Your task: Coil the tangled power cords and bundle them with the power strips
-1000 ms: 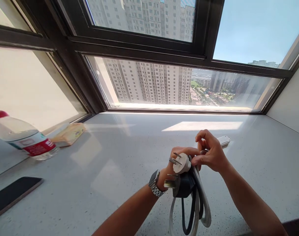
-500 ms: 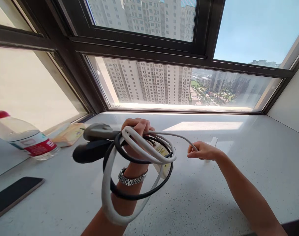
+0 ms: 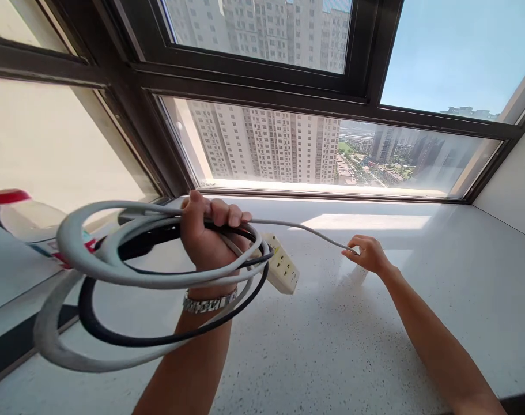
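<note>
My left hand (image 3: pixel 212 233) is closed around a bundle of looped cables, a thick grey-white cable (image 3: pixel 158 281) and a black cable (image 3: pixel 128 341). The loops hang over my wrist and reach out to the left. Behind my wrist shows a cream power strip (image 3: pixel 282 266) with several sockets, tilted; its near end is hidden by the loops. One thin grey length (image 3: pixel 305 228) of cable runs from the left hand across to my right hand (image 3: pixel 366 253), which pinches it between thumb and fingers.
A water bottle (image 3: pixel 18 216) with a red cap stands at the left, partly behind the loops. Below it lies a dark phone (image 3: pixel 11 346), partly covered by cable. A speckled white sill (image 3: pixel 314 346) runs beneath dark window frames (image 3: pixel 262 95). A small white object (image 3: pixel 359 273) sits under my right hand.
My left hand has turned and moved slightly left, swinging the cable loops leftward over the bottle and phone. More of the power strip shows. My right hand has shifted right and up, still pinching the cable.
</note>
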Demonstrator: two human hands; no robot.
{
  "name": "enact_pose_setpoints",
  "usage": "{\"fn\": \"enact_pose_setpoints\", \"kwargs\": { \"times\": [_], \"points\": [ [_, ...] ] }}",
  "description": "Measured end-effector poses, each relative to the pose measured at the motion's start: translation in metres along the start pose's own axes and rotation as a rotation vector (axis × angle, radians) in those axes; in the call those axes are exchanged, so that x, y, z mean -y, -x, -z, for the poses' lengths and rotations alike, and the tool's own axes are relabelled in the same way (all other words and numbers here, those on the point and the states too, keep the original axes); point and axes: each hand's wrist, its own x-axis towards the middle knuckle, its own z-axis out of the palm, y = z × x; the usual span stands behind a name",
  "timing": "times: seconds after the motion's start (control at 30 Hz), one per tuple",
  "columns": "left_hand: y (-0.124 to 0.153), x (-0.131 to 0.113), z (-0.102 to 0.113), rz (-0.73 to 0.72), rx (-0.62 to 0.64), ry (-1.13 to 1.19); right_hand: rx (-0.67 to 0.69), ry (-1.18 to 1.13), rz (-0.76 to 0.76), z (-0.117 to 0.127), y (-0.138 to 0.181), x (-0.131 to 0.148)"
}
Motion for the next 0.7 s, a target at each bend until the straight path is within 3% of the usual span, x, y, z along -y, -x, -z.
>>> {"fn": "enact_pose_setpoints", "kwargs": {
  "times": [0.17,0.43,0.6,0.7],
  "points": [
    [-0.011,-0.005,0.005,0.060,-0.152,0.100,0.076,0.132,0.043,-0.011,0.005,-0.025],
    [-0.028,-0.019,0.010,-0.024,-0.464,0.035,0.232,0.311,-0.054,-0.013,0.011,-0.030],
    [-0.030,-0.022,0.015,-0.067,-0.508,-0.010,0.309,0.220,-0.180,0.004,0.008,-0.028],
    [-0.039,-0.019,0.035,-0.195,-0.438,-0.109,0.302,0.088,-0.216,0.031,0.005,-0.016]
  ]
}}
